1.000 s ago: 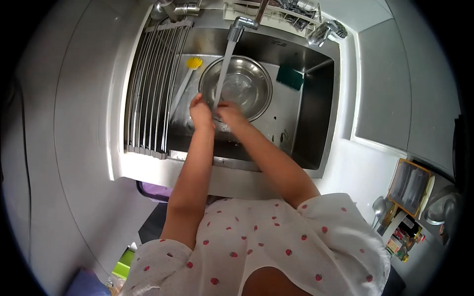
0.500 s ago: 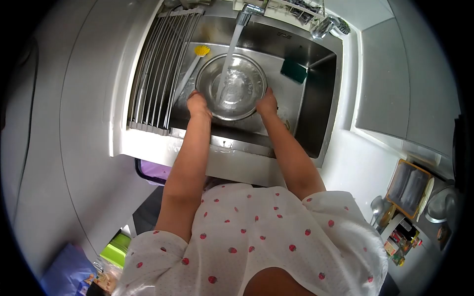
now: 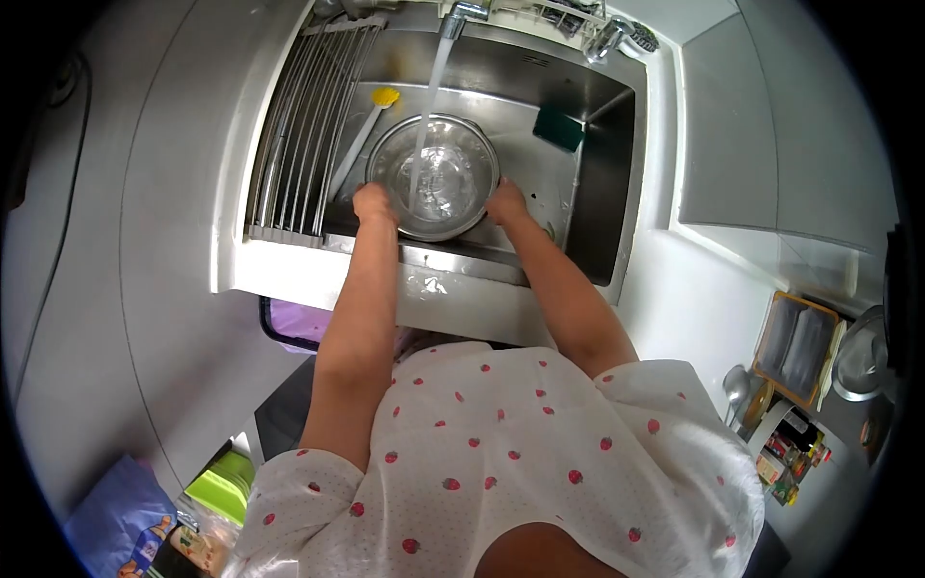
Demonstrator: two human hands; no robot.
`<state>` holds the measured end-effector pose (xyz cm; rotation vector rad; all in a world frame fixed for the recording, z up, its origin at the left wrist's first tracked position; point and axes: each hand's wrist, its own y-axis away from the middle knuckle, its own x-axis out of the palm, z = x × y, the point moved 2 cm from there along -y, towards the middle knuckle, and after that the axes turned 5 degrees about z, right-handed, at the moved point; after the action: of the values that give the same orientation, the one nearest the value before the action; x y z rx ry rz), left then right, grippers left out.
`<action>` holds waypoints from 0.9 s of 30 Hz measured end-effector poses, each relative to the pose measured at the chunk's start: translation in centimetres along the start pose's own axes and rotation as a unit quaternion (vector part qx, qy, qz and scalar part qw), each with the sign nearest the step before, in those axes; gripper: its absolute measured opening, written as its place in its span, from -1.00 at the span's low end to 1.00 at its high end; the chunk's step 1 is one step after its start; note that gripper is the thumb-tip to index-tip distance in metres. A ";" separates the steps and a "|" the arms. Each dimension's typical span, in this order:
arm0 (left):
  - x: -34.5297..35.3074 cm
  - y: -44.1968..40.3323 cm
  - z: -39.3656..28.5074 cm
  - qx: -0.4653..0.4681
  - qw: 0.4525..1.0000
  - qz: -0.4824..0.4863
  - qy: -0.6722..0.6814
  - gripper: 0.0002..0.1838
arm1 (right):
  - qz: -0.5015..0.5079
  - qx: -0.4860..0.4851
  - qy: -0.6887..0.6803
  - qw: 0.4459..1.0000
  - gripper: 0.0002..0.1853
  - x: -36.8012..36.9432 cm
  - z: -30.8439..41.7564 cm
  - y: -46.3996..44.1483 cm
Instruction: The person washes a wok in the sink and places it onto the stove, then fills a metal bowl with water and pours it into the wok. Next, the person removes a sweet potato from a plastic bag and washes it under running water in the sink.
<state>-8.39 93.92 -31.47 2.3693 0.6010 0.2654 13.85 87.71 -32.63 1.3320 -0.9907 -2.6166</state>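
A round metal bowl (image 3: 467, 214) with water in it sits in the steel sink, under a running stream (image 3: 427, 116) from the faucet (image 3: 457, 17). My left hand (image 3: 376, 203) is closed on the bowl's left rim. At the opposite side my right hand (image 3: 507, 203) grips the rim, its fingers partly hidden behind the bowl. Left of the bowl lies a dish brush (image 3: 358, 144) with a white handle and yellow bristles. A dark green scouring pad (image 3: 558, 129) rests farther right in the sink.
A roll-up drying rack (image 3: 310, 135) covers the sink's left part. The sink's front ledge (image 3: 453, 303) is wet. At right stand a spoon (image 3: 735, 383), a brown-framed container (image 3: 796, 347) and several small packets (image 3: 785, 453). A green bin (image 3: 224, 485) is at lower left.
The bowl, held in both hands, has come slightly toward me in the sink. The camera view has shifted a little. Water keeps running into the bowl.
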 end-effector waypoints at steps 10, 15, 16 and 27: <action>-0.6 -1.3 1.2 -0.068 0.996 -0.005 -0.062 -0.57 | -0.037 -0.003 -0.005 0.999 -0.54 2.1 -1.2 -0.7; -0.6 -1.3 1.3 -0.075 0.995 -0.019 -0.057 -0.55 | 0.065 0.048 -0.121 0.989 -0.51 -0.2 0.0 1.1; -0.5 -1.3 1.2 -0.075 0.996 -0.022 -0.051 -0.55 | 0.061 0.035 -0.134 0.988 -0.52 -0.1 0.0 0.8; -0.5 -2.6 2.3 -0.046 0.997 -0.017 -0.060 -0.56 | -0.019 0.049 -0.113 0.992 -0.48 -0.4 0.9 1.2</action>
<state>-8.95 94.11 -34.94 2.2672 0.5590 0.1310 13.19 87.30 -31.27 1.0993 -1.1455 -2.8307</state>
